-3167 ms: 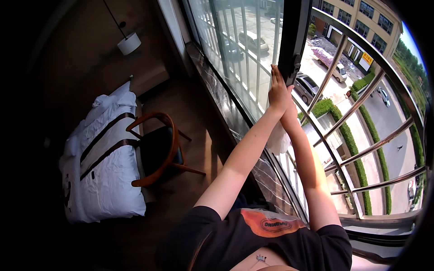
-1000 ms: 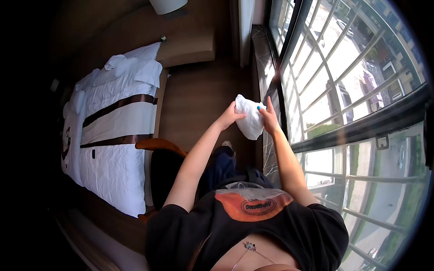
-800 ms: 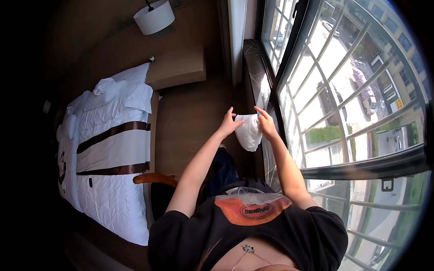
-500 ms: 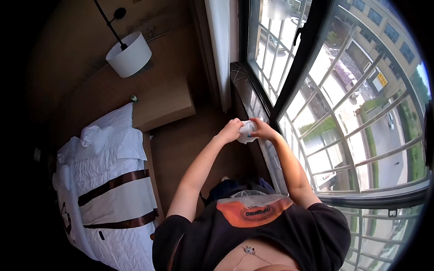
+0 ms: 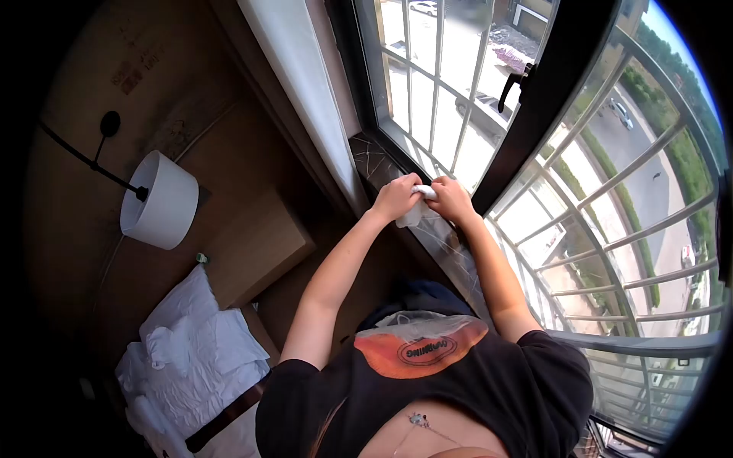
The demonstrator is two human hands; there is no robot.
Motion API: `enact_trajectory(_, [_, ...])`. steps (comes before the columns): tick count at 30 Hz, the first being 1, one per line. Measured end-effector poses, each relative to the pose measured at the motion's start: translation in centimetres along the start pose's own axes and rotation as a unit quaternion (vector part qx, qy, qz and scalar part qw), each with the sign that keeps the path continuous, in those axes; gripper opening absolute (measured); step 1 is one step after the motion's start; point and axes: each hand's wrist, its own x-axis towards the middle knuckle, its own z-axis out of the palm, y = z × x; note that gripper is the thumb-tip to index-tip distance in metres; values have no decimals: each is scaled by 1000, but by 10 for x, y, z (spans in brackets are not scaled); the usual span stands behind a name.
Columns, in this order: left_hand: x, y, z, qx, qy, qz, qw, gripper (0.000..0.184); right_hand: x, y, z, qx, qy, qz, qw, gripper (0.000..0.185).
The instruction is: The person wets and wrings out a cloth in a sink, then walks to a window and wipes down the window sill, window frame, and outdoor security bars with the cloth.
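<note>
A thin, crumpled white tissue [image 5: 425, 192] is stretched and twisted between my two hands, above the dark marble window sill [image 5: 439, 229]. My left hand [image 5: 395, 197] is closed around one end, and a loose flap hangs down beneath it. The other end is gripped by my right hand [image 5: 453, 200], its fingers curled in. Both hands are close together, just in front of the lower window frame. Whether they touch the sill I cannot tell.
The dark window frame [image 5: 527, 114] with its handle [image 5: 513, 90] rises beyond my hands, with a white grille [image 5: 437, 84] outside. A pale curtain [image 5: 301, 84] hangs to the left. Further left are a wooden cabinet [image 5: 256, 252], a white lamp [image 5: 160, 200] and a bed with a pillow [image 5: 183, 305].
My view has turned and come nearer the window. The tissue, bunched into a ball between my fingers before, is now drawn out narrow between my two closed hands.
</note>
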Motion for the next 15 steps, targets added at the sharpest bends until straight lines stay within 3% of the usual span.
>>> enact_trajectory(3, [55,-7,-28,44,-71,63,994,23,36,7,-6,-23,69,33,997,21])
enact_trajectory(5, [108,-22,-29,2,-64,194,979,28,59,25,-15,-60,149,50,986,23])
enact_trajectory(8, [146,-17,-21,-111,-111,176,972,31,74,34,-28,-93,235,68,965,25])
enact_trajectory(11, [182,-12,11,-231,-72,234,942,34,82,50,-34,-157,318,117,928,22])
enact_trajectory(15, [217,12,21,-271,-106,310,905,32,88,57,-22,-224,373,154,887,13])
